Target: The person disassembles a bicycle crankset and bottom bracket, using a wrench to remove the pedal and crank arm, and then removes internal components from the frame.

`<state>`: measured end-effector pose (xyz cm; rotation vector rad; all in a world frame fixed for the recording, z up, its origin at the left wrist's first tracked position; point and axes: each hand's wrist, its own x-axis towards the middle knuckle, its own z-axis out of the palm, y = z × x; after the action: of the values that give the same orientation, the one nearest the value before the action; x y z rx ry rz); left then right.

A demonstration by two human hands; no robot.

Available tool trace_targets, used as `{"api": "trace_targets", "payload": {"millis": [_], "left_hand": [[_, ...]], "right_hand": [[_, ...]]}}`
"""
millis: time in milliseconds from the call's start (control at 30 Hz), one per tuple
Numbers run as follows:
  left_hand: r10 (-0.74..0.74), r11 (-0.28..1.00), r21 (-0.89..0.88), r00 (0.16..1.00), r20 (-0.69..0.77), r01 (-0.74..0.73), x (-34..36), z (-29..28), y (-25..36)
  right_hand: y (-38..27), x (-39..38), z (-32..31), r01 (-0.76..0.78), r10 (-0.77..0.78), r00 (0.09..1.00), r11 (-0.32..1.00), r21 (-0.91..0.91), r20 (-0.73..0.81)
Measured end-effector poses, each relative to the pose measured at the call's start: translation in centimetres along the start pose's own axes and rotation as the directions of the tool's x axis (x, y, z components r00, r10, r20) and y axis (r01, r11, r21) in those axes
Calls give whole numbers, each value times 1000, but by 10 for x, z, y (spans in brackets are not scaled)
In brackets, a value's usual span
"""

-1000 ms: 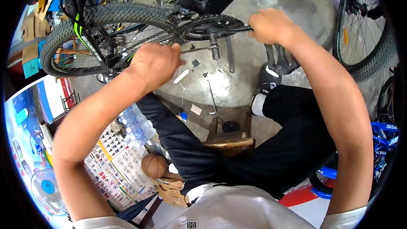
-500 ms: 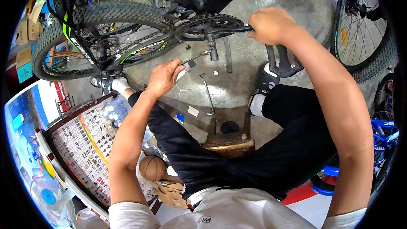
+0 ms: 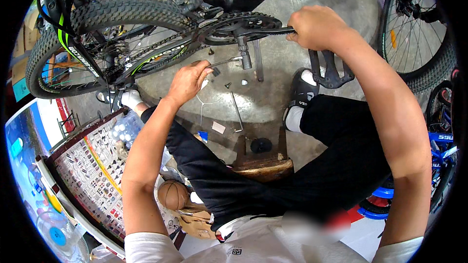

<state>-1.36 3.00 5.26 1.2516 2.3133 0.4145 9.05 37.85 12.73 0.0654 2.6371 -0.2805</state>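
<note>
In front of me stands a black, green and white bicycle, with its chainring near the middle. A crank puller hangs from the crank arm at the chainring's centre. My left hand is closed on the handle of a thin metal wrench, whose far end meets the crank puller. My right hand is closed round the outer end of the crank arm, its fingertips partly hidden. Just below that hand is a black pedal.
On the concrete floor lie a metal hex key, a flat bar, a bolt and a paper scrap. A wooden stool is between my legs. A basketball and a parts board are at left, another wheel at right.
My left hand has moved slightly up and away with the wrench handle, so the wrench lies flatter against the crank puller. My right hand keeps its hold on the crank arm. The view has shifted a little.
</note>
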Motion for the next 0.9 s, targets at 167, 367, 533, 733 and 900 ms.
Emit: {"api": "trace_targets", "payload": {"millis": [167,367,533,733,900], "left_hand": [[31,999,-16,998,-54,-32,5,2,1],[-40,991,130,997,70,31,9,-20,18],[-31,976,214,962,272,-29,8,-37,16],[2,994,105,935,356,-42,3,-39,11],[97,964,201,932,349,-176,4,-34,-4]], "right_hand": [[-1,-1,-2,17,-16,1000,1000,22,-25],[2,1,1,34,-34,998,999,6,-50],[1,-3,1,4,-5,999,1000,-5,-49],[-6,2,-11,-66,66,997,998,-2,47],[-9,2,-12,-85,90,992,995,-58,92]]}}
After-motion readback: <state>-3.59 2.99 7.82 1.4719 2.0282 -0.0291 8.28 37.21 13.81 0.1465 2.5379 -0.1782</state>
